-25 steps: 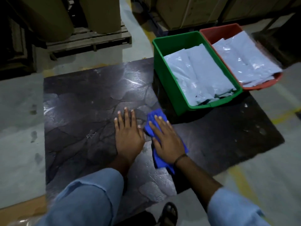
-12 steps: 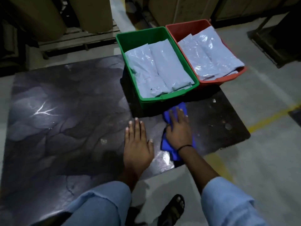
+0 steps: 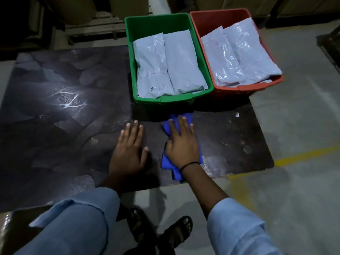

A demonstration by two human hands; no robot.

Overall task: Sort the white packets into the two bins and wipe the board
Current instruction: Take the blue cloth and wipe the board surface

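Pale-blue sleeves [image 3: 79, 218] and a black sandal [image 3: 176, 230] on the concrete floor [image 3: 294, 199] frame the near edge as a person leans over a dark board [image 3: 64, 126] that lies flat on that floor. On the board's near part the left hand [image 3: 128, 153] rests palm down, its fingers [image 3: 137, 129] straight and slightly spread, holding nothing and seemingly bracing the body. Just beside it, the right hand [image 3: 182, 146] lies flat on a crumpled blue cloth [image 3: 166, 161], fingers stretched forward and pressing the cloth to the surface rather than clutching it. The cloth's far end sits close to the near wall of a green bin [image 3: 173, 100]. This bin stands on the board's far side with a red bin [image 3: 248, 87] touching its right flank. White packets [image 3: 169, 65] fill both bins, and none is visible loose on the board. Sorting therefore appears finished and wiping is the step in hand. A white scrap [image 3: 237, 114] and pale round marks [image 3: 247, 149] show on the board to the right, beside a yellow floor line [image 3: 303, 155]. The next stroke likely needs steady downward pressure, carrying the cloth across those spots. The wide left half would follow, without nudging the bins. Beyond them, a wooden pallet [image 3: 95, 28] sits in shadow.
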